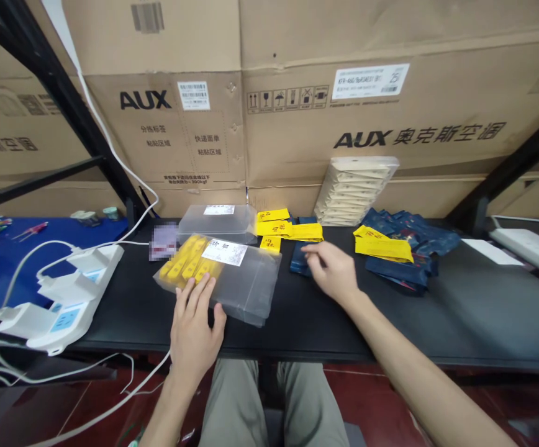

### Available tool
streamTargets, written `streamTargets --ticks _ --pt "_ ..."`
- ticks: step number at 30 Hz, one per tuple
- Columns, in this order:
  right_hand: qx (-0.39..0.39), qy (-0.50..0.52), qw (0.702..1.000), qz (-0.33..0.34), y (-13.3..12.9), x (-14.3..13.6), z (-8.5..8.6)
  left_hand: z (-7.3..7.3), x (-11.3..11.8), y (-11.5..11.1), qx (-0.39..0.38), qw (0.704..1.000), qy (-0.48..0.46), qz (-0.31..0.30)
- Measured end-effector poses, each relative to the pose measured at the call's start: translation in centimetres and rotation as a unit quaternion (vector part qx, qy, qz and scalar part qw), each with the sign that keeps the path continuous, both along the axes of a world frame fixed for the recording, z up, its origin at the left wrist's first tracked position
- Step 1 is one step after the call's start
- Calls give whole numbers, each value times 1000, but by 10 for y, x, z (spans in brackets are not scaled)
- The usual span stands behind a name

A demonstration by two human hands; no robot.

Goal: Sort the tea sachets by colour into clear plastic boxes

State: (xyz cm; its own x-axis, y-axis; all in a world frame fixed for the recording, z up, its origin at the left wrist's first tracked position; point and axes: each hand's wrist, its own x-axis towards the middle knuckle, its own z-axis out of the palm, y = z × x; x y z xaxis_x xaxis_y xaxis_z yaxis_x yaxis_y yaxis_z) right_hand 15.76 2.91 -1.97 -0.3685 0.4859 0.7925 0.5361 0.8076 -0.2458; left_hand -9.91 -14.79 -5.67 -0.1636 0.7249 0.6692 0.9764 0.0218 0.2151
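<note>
A clear plastic box (251, 282) with a white label lies on the black table, and a row of yellow packets (188, 261) fills its left part. My left hand (197, 323) rests on the box's near left edge, fingers stretched out. To the right, my right hand (332, 270) is closed, its fingertips over a dark blue packet (300, 259); whether they pinch it is hidden. Several loose yellow packets (274, 228) lie just behind. Farther right, another yellow packet (384, 245) sits on a heap of dark blue packets (407, 233).
A second clear box (218, 223) lies behind the first. A box of cream packets (356, 189) leans on large cartons (288, 143). At left stands a white power strip (76, 304) with plugs and cables. A white card (492, 252) and another power strip (530, 251) lie right.
</note>
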Motion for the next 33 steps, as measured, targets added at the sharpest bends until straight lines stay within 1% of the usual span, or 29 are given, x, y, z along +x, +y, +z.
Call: streamTargets --ticks 1,3,5,6,8,10,13,14,16,18,20,23,25,26,28,30,31,33 --pt "6 -4 998 -57 10 12 2 0 0 0 1 1000 -1 0" --pt "-1 -43 984 -171 28 35 4 0 0 0 2 1000 -1 -1" --pt "-27 -87 958 -271 43 58 3 0 -1 0 3 1000 -1 -3" --pt "-42 -101 946 -305 48 69 1 -1 -1 0 3 1000 0 -4" --pt "-65 -130 923 -356 56 89 -4 -1 -1 0 5 1000 0 -5" --pt "-105 -163 897 -398 59 103 -12 -1 -1 1 6 1000 0 -5" --pt "-182 -221 861 -420 58 113 -21 0 0 0 7 1000 -2 -4" --pt "-193 -234 856 -418 56 114 -22 0 0 0 7 1000 -3 -4" --pt "-183 -249 857 -413 53 112 -22 0 0 -1 6 1000 -4 -4" --pt "-153 -255 864 -406 50 110 -19 0 0 -1 4 1000 -4 -4" --pt "-124 -237 877 -399 49 108 -13 0 0 -1 3 1000 -4 -4" --pt "-78 -132 912 -381 48 102 -4 0 0 -1 5 1000 -5 -4" --pt "-60 -33 940 -336 44 94 0 -1 0 0 7 1000 -5 -6" --pt "-63 18 950 -306 42 88 0 -1 0 0 7 1000 -5 -7" --pt "-107 114 958 -242 35 73 -1 -1 1 0 8 1000 -6 -8" --pt "-183 197 948 -170 26 57 -5 -1 1 0 8 1000 -7 -6" --pt "-221 224 942 -119 22 50 -7 -1 1 0 8 1000 -7 -6" --pt "-288 239 927 -30 17 38 -11 -1 1 -1 8 1000 -6 -5"
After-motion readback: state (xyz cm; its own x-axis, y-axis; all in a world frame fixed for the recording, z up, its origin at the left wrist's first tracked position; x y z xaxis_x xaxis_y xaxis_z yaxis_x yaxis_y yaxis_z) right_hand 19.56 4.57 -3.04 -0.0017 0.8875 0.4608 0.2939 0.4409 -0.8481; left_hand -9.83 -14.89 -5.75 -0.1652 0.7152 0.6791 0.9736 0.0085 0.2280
